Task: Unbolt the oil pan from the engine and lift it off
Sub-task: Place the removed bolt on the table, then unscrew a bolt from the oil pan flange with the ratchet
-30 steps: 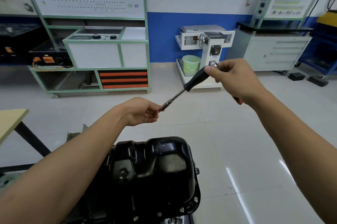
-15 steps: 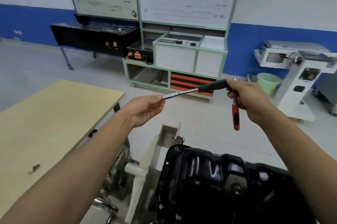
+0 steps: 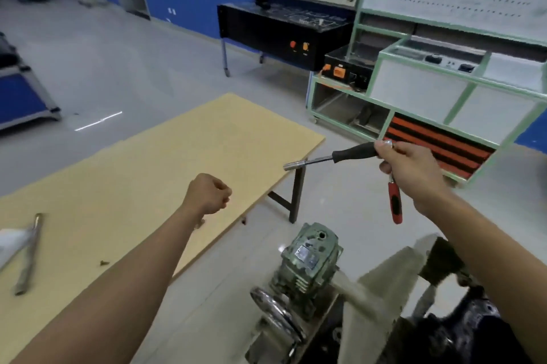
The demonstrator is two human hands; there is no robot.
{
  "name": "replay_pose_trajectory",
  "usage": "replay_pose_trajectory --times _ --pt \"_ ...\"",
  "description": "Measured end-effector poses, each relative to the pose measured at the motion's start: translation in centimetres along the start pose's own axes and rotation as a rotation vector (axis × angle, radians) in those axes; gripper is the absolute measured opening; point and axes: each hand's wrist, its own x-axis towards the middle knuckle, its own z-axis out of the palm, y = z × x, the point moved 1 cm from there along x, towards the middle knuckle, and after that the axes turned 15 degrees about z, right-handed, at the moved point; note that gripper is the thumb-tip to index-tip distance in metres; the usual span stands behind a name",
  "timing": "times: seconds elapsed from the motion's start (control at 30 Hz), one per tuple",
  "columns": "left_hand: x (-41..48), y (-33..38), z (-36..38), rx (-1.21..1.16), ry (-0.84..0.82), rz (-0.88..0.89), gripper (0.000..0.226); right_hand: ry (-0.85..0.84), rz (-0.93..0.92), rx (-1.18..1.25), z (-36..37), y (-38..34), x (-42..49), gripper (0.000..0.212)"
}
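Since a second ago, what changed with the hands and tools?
The left hand let go of the socket tip of the black-handled driver and moved down-left over the wooden table, its fingers now curled; whether it holds anything is unclear. The view swung left. Unchanged: the right hand keeps its grip on the driver and the red-handled ratchet.

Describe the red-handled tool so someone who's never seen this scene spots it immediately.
Find the yellow wooden table; just past its far right corner the right hand is raised. It grips two tools: a black-handled driver pointing left, and the red-handled tool hanging down below the fist. It is the only red one and the only one hanging.
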Motion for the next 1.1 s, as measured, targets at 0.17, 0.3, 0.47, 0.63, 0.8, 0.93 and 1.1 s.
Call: replay_pose_trajectory --times 0.17,0.3,0.47,0.63,0.8,0.93,1.1 --pt "-1.3 -11.4 -1.6 0.273 0.006 -0.103 0.013 -0.137 -0.035 -0.109 9.1 2.0 -0.2 0.036" --pt "-1.9 -16.9 -0.2 0.281 0.000 -0.148 0.020 -0.227 -0.042 -0.187 13.9 3.6 -0.3 0.040" --pt "-1.2 -21.1 1.4 0.265 0.028 -0.191 0.027 -0.288 -0.013 -0.214 16.8 5.6 0.3 0.041" --pt "-0.1 -23.3 2.3 0.243 0.078 -0.176 0.025 -0.271 0.001 -0.229 17.4 7.0 1.1 0.043" --pt "0.2 -23.4 1.8 0.165 0.105 -0.248 0.036 -0.271 0.033 -0.166 17.1 6.9 1.1 0.035" --pt "0.3 -20.4 0.5 0.186 0.071 -0.213 0.058 -0.250 -0.009 -0.183 15.2 4.6 0.5 0.036" --pt "2.2 -6.3 1.8 0.085 0.048 0.121 0.035 -0.127 -0.117 -0.288 8.5 0.6 -1.2 0.041"
